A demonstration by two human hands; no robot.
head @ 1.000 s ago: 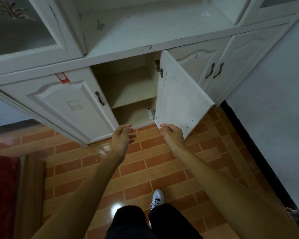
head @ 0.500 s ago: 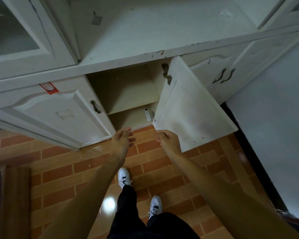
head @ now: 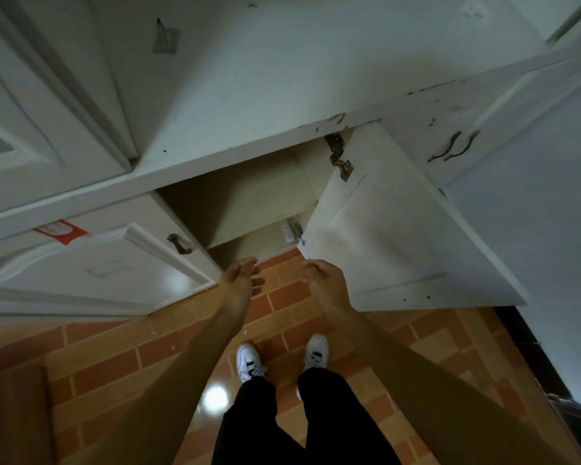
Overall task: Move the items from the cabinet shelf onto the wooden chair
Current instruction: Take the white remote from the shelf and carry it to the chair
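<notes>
Showing unreadable red sticker (head: 61, 231) on cabinet door (head: 114, 273)

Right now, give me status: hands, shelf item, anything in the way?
Left hand open, empty. Right hand open, empty, beside the open door. Small white item on lower shelf, untouched. Opening looks unobstructed.

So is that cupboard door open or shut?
Open. The cabinet door stands swung out to the right on its hinge, so the shelf inside shows, with a small white item lying below it.
</notes>
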